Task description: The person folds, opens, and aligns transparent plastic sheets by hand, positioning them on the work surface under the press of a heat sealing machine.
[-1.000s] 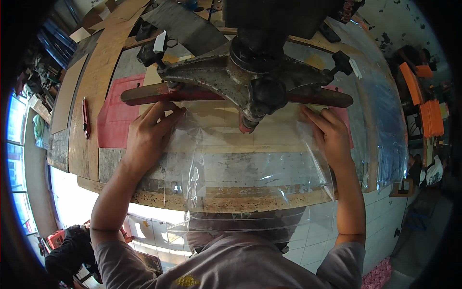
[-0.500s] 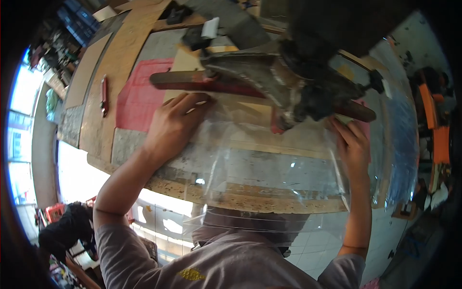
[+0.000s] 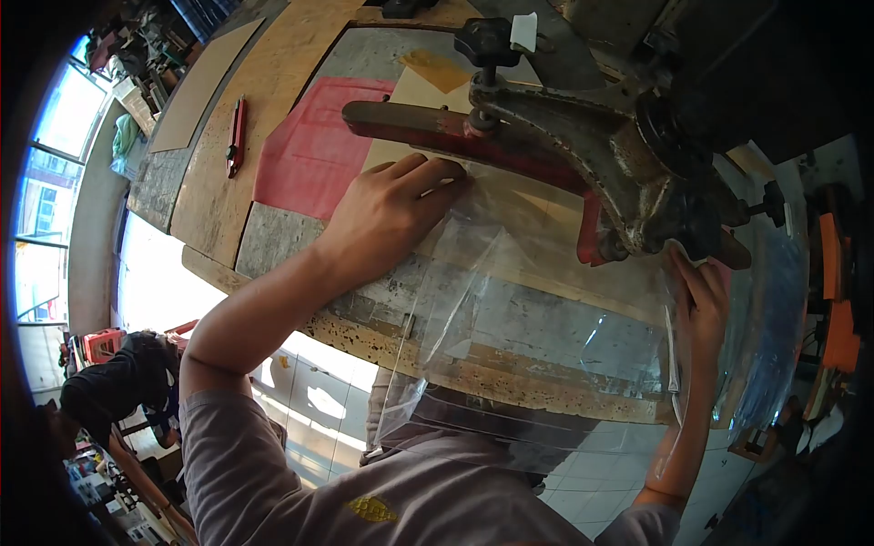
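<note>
A clear plastic sheet (image 3: 564,337) stretches between my two hands and hangs over the table's near edge toward my body. My left hand (image 3: 391,205) pinches its far left edge, just in front of a long red-edged machine bar (image 3: 401,126). At the right, my right hand (image 3: 703,296) has its fingers closed on the sheet's right edge, close under the bar's right end. Above the sheet stands the heavy metal machine head (image 3: 583,136), with black knobs. The fingertips of both hands are partly hidden. Beneath the bar lies a tan sheet (image 3: 537,214).
Left of my left hand lies a pink sheet (image 3: 309,136). A red utility knife (image 3: 237,136) rests on a wooden board (image 3: 205,196). A stack of clear bluish plastic (image 3: 769,300) hangs at the right. Another person (image 3: 114,387) bends over at the lower left.
The view has shifted, so the machine appears farther right. Both hands stay at the sheet's edges by the bar. The sheet's left side has creased and folded differently.
</note>
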`<action>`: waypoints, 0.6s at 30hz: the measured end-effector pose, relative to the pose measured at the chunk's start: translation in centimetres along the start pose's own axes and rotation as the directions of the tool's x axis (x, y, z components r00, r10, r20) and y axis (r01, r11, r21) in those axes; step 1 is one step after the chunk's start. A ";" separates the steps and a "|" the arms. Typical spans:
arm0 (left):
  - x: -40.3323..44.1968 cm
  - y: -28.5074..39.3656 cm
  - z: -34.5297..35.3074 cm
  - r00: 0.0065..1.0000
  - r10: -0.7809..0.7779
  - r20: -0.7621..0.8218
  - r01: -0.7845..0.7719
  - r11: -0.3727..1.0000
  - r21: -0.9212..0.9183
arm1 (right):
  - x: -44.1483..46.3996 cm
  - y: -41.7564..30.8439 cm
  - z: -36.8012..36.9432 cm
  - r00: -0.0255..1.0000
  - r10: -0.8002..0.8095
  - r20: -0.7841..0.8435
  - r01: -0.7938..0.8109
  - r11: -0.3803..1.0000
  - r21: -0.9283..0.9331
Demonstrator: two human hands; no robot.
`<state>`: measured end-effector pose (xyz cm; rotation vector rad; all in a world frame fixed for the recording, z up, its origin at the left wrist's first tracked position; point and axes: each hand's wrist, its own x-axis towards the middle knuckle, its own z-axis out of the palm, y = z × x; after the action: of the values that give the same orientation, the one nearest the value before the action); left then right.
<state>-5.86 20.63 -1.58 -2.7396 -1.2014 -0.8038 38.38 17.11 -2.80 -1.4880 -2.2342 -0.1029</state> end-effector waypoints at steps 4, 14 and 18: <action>0.0 0.1 -0.1 1.000 0.006 0.004 -0.006 1.000 -0.001 | 0.0 -0.3 -0.2 0.999 0.030 0.021 -0.031 0.999 0.024; 0.1 0.2 -0.2 1.000 0.029 -0.001 -0.028 0.998 0.051 | 0.3 -0.2 -0.3 0.999 -0.043 -0.013 0.042 0.999 -0.017; 0.0 0.1 -0.1 0.998 0.061 -0.010 -0.060 0.993 0.099 | 0.1 -0.4 -0.3 0.999 0.037 0.031 -0.038 0.999 0.035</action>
<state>-5.86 20.53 -1.49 -2.6727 -1.1186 -0.7344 38.12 16.95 -2.45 -1.5216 -2.2194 -0.0292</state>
